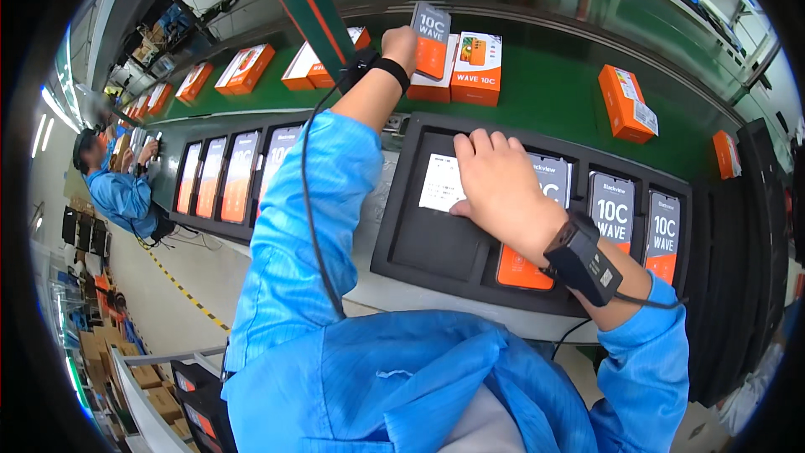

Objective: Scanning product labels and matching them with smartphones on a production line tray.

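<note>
My left hand [401,49] is closed on the edge of a phone [432,38] with a grey and orange front. It holds the phone tilted over two orange-and-white phone boxes [476,69] on the green conveyor belt. Below, my right hand [501,180] lies over a black foam tray [444,260], its fingers stretched out and the thumb apart. Its thumb touches a white paper label [439,184] in the tray's leftmost compartment. Under this hand, a second phone [526,268] is partly covered. Two more phones [611,205] [662,235] sit in compartments to the right.
Another foam tray with several phones [241,176] lies to the left. More boxes [245,70] [629,103] stand along the belt. A green post with an orange stripe [309,7] rises beside my left wrist. Black trays [759,268] are stacked at right. A co-worker [122,184] works at far left.
</note>
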`<action>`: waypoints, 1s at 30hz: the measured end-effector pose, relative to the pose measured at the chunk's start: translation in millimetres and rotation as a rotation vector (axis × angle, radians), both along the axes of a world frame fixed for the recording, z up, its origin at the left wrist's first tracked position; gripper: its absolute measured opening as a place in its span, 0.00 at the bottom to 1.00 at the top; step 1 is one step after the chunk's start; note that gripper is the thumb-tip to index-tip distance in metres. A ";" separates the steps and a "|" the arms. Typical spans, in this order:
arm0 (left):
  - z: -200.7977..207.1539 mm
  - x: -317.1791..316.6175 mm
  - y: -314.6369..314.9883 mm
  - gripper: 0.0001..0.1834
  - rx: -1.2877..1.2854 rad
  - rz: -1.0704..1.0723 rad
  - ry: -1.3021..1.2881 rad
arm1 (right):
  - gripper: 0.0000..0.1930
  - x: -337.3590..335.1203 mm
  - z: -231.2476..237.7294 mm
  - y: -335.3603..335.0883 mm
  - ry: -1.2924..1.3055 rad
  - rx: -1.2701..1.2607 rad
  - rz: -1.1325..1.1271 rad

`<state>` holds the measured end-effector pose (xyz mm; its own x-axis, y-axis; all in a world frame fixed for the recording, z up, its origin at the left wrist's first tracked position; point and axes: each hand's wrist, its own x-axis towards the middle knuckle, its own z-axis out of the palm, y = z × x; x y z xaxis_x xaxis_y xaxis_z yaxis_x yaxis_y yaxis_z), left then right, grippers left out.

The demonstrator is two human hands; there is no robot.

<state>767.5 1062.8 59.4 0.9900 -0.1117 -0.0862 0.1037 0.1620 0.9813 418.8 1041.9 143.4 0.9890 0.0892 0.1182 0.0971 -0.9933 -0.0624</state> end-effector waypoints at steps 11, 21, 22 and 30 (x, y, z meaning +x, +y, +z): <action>-113.1 64.5 -16.0 0.14 0.748 -0.116 -0.353 | 0.27 14.2 -3.5 -5.8 0.029 0.156 0.089; -21.5 -47.9 -80.1 0.36 1.131 -0.590 -0.741 | 0.08 -34.0 31.0 -74.9 -0.275 0.542 0.034; -35.0 -49.9 -79.5 0.40 1.249 -0.558 -0.790 | 0.09 -36.8 36.5 -92.4 -0.282 0.583 -0.079; -68.9 -81.8 -134.4 0.49 1.443 -0.360 -0.802 | 0.10 -52.1 40.3 -151.1 -0.596 1.156 -0.390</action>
<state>685.7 928.4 -9.5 0.7758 -0.6095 0.1635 -0.6287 -0.7688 0.1171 366.7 890.7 183.7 0.6996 -0.6231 0.3498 0.1289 -0.3714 -0.9195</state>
